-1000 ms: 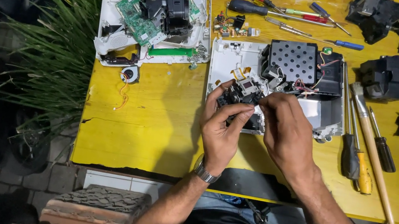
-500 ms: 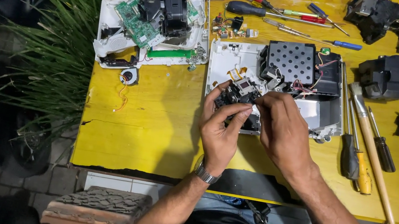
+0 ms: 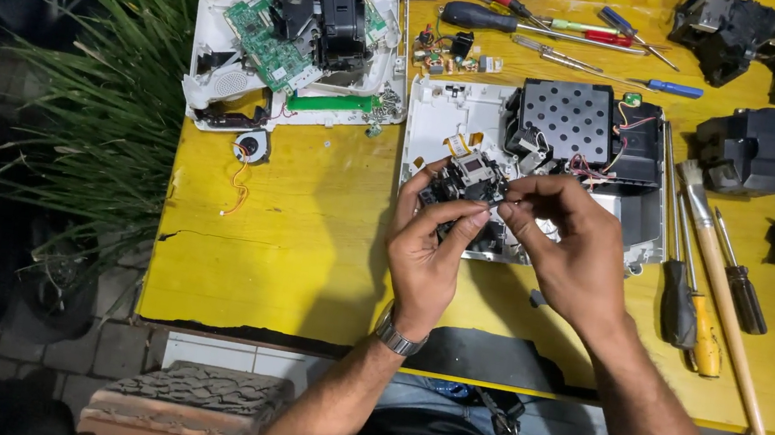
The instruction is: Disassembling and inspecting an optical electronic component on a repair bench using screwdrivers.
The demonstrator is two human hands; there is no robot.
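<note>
My left hand (image 3: 428, 253) and my right hand (image 3: 575, 250) both grip a small black optical module (image 3: 465, 181) with a glassy square centre, held just above an opened white device shell (image 3: 440, 120). My left fingers wrap its left and lower sides; my right thumb and fingers pinch its right edge. A black perforated block (image 3: 568, 120) with red and white wires sits in the shell right behind my hands.
A second opened white casing with a green circuit board (image 3: 267, 37) lies at the far left of the yellow table (image 3: 305, 237). Screwdrivers (image 3: 552, 30), a wooden-handled brush (image 3: 726, 302) and black plastic parts (image 3: 751, 146) lie right and behind. A spiky plant (image 3: 92, 109) borders the left edge.
Both hands stay on the small black module with only slight finger shifts. The view has drifted a little; nothing on the table has moved.
</note>
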